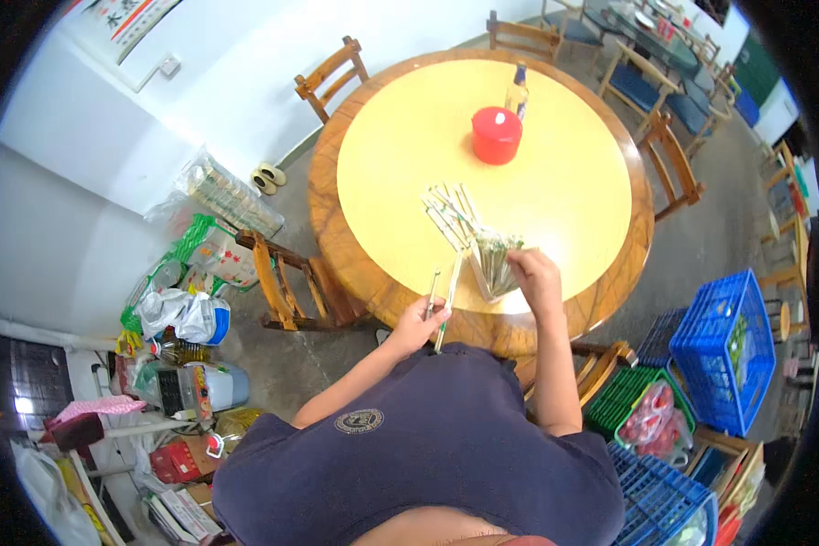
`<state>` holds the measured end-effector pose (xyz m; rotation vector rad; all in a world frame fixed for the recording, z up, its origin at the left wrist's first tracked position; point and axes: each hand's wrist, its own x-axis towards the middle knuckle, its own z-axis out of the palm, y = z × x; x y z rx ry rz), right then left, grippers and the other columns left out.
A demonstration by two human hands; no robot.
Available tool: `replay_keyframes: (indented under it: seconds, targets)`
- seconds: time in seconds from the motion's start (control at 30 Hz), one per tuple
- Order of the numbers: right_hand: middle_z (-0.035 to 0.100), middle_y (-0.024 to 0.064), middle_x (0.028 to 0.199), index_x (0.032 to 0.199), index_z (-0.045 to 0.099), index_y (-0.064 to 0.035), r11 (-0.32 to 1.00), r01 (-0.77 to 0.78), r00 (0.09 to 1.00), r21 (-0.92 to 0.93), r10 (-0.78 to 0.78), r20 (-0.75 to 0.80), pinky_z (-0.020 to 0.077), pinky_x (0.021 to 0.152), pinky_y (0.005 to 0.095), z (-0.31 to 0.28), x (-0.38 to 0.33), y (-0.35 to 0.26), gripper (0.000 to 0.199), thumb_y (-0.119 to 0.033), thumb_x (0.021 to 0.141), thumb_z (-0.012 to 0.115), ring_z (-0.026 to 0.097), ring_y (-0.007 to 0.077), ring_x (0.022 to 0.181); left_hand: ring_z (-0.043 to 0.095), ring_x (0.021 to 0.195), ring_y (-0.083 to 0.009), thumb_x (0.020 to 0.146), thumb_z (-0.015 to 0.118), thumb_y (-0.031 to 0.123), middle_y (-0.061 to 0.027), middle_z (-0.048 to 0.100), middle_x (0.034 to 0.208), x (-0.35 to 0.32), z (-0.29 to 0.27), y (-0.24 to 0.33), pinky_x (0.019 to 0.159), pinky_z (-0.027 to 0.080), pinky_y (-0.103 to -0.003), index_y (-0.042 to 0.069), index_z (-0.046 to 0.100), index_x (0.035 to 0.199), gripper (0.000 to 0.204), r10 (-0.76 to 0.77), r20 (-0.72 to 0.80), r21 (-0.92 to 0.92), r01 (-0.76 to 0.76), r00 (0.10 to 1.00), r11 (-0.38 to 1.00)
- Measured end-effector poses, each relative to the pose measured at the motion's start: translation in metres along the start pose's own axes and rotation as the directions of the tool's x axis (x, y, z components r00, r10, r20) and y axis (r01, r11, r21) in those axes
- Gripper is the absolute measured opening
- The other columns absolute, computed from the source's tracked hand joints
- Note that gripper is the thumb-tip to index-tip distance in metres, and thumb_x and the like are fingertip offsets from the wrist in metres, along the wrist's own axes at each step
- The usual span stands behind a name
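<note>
My left hand (417,325) is closed around a few slim wrapped chopsticks (449,296) at the near edge of the round table (382,136). Just right of it, a clear bag (493,264) packed with wrapped chopsticks rests on the yellow tabletop. My right hand (537,276) is closed at the bag's right upper edge, with its fingertips bent in toward the bundle; whatever they pinch is hidden. More wrapped chopsticks (448,214) lie loose in a pile beyond the bag.
Farther back on the table stand a red lidded tub (496,136) and a bottle (517,91). Wooden chairs (287,282) surround it. Blue crates (723,350) and a green crate (623,400) stand at the right; bags and a plastic-wrapped stack (232,196) are at the left.
</note>
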<state>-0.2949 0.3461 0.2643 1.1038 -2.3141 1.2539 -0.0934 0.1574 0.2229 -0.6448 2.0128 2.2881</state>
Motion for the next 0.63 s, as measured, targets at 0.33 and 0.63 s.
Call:
replay_keyframes:
  seconds: [0.33,0.63]
  targets:
    - [0.066,0.0147,0.102,0.105,0.071,-0.0067,0.994,-0.105,0.974,0.043,0.094,0.206,0.0533,0.077,0.0401,0.019,-0.027,0.026,0.021,-0.002,0.085,0.068,0.065,0.0350,0.089,0.057,0.073,-0.0077,0.096,0.068,0.024,-0.0010,0.062,0.085,0.001,-0.001,-0.013,0.066,0.049,-0.026,0.001,0.062,0.110,0.027,-0.010,0.005,0.036,0.010,1.000,0.999]
    - [0.047,0.0170,0.143,0.139,0.056,-0.0182,0.957,-0.288,0.944,0.032,0.278,0.179,0.0565,0.075,0.0391,-0.009,-0.032,0.001,0.055,-0.005,0.087,0.066,0.069,0.0268,0.090,0.058,0.085,-0.0074,0.096,0.068,0.025,-0.0004,0.064,0.093,0.018,0.008,-0.006,0.079,0.049,-0.026,0.004,0.063,0.116,0.029,0.045,0.137,0.115,-0.061,0.990,0.992]
